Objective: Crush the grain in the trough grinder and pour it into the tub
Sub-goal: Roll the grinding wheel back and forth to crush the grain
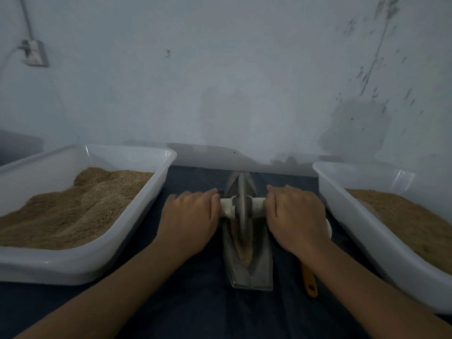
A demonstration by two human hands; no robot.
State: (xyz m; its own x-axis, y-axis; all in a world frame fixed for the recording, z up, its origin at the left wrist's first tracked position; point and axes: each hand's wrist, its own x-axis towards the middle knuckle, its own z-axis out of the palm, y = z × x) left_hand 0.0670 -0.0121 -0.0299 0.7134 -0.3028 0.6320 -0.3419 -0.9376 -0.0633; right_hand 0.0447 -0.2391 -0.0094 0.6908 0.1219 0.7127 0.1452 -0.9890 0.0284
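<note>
A grey boat-shaped trough grinder lies lengthwise on the dark cloth in the middle. Brown grain sits in its groove. A grey grinding wheel stands in the groove near the far end, with a pale axle handle through it. My left hand rests over the left end of the handle, fingers curved on it. My right hand covers the right end the same way. A white tub of brown grain stands at the left. A second white tub with grain stands at the right.
A yellow-handled tool lies on the cloth between the grinder and the right tub, mostly under my right forearm. A pale wall rises close behind the table. A socket box hangs on it at upper left.
</note>
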